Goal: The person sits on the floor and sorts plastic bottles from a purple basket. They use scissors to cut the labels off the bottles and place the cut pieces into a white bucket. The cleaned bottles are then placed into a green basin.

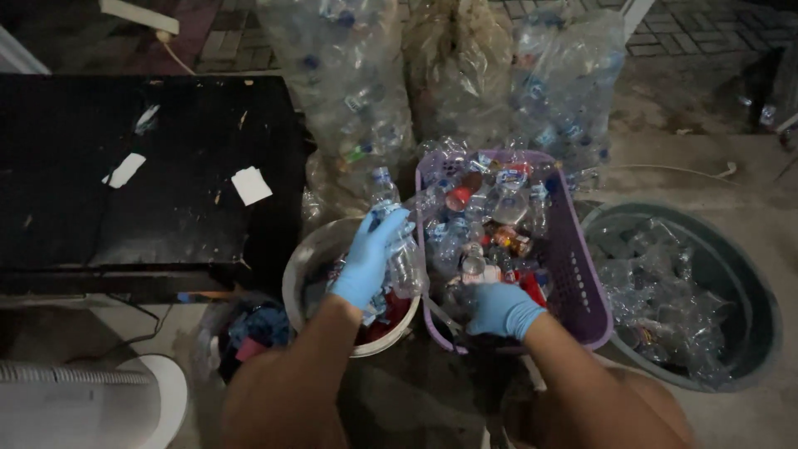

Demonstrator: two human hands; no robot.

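We grip a clear plastic bottle [397, 241] around its middle with our left hand [370, 258] above the white bucket [301, 270], light, thin-walled and easily crushed, while our right hand [501, 309] seems closed on something in the purple basket [582, 291].

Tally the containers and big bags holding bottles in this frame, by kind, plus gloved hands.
Clear plastic sacks: 3
Purple basket: 1
White bucket: 1
Dark round tub: 1
Blue-gloved hands, left and right: 2
Total: 8
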